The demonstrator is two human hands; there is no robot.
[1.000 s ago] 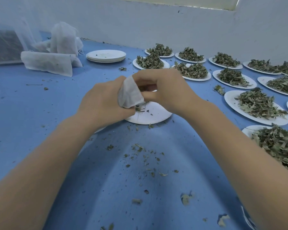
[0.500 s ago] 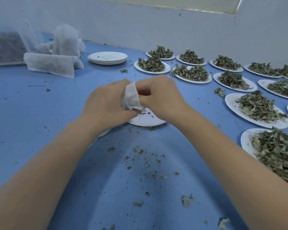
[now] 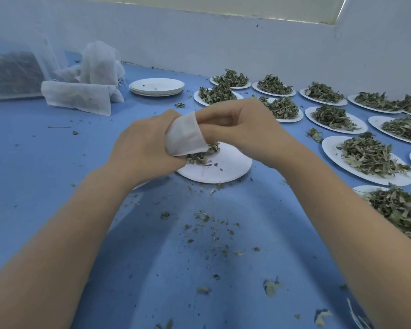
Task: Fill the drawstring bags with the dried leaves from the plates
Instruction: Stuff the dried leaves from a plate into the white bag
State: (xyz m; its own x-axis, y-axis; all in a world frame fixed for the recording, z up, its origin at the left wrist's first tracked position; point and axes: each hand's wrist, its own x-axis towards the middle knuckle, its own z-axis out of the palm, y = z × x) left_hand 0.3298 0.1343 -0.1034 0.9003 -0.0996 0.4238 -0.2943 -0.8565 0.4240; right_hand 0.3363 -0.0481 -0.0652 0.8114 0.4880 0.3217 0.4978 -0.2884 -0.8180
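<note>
Leaves point(image 3: 201, 155) now bunched at bag point(image 3: 185, 136) mouth over plate point(image 3: 223, 169); left hand point(image 3: 144, 148) grips bag, right hand point(image 3: 241, 129) pinches its rim. Plate nearly cleared.

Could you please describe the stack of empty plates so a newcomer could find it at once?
Start at the pile of white fabric drawstring bags at the far left of the blue table. Just right of it sits the stack of white round plates. Unlike the leaf-heaped plates beyond, it holds only crumbs.
</note>
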